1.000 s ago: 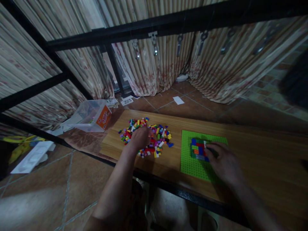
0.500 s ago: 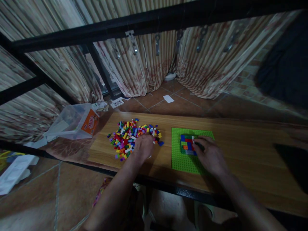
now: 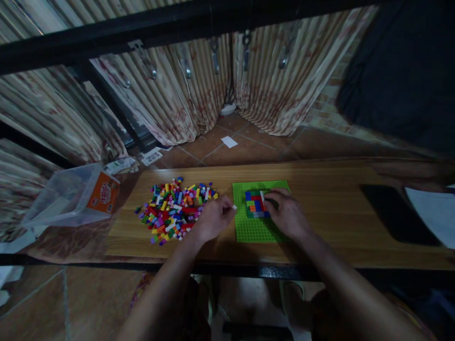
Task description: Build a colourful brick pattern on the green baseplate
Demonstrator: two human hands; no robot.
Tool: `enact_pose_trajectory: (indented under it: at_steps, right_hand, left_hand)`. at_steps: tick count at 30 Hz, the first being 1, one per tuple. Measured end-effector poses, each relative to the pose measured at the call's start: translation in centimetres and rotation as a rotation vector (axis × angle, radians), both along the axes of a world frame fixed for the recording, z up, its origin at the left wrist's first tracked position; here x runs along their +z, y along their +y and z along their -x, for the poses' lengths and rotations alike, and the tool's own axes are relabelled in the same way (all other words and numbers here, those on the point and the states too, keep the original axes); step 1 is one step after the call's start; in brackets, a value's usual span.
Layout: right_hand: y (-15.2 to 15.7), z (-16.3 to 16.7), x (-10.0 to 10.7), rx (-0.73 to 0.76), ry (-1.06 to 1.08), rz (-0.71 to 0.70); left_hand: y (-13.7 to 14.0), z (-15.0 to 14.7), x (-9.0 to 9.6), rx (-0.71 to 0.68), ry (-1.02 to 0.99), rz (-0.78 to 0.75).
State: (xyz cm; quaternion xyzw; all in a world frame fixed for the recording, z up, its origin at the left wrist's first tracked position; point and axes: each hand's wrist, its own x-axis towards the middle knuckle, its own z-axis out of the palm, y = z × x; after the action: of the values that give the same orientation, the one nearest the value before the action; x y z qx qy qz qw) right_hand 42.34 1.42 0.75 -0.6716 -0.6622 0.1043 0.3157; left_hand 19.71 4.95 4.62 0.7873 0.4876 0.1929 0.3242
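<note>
A green baseplate point(image 3: 245, 233) lies on the wooden bench, bearing a flat block of joined bricks point(image 3: 253, 204) in blue, red, yellow, orange and green. Between the thumb and fingertips of my left hand point(image 3: 215, 218) is a small white brick point(image 3: 234, 207), close to the plate's left edge. My right hand point(image 3: 287, 213) is over the plate's right part, its fingers closed at a long white brick point(image 3: 262, 196) on the right side of the block. Those fingers hide part of the block. Left of the plate spreads a pile of loose bricks point(image 3: 174, 208) in mixed colours.
Beyond the bench's left end stands a clear plastic box point(image 3: 67, 194) with an orange label. A dark flat object point(image 3: 396, 213) and white paper point(image 3: 432, 213) lie at the right. Striped curtains point(image 3: 192, 99) hang behind a black metal bar point(image 3: 156, 28).
My left hand has moved from the brick pile to the plate's left edge, with a small white brick in it. My right hand stays at the block. The whole view has shifted.
</note>
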Motion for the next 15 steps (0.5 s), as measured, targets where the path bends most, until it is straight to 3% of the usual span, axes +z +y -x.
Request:
enact_pose_trajectory:
  at_steps: [4,7,15]
  right_hand:
    - [0.0,-0.1,-0.1,0.007,0.002,-0.001]
    - [0.0,-0.2,0.0,0.017,-0.005,0.005]
    - [-0.3,-0.1,0.6,0.008,-0.003,0.029]
  left_hand:
    - [-0.2,-2.2,-2.2,0.062,-0.158,0.095]
    - [-0.2,-3.4,-3.3,0.102,-0.171,0.105]
    - [-0.9,-4.3,-2.5,0.111,-0.119,0.137]
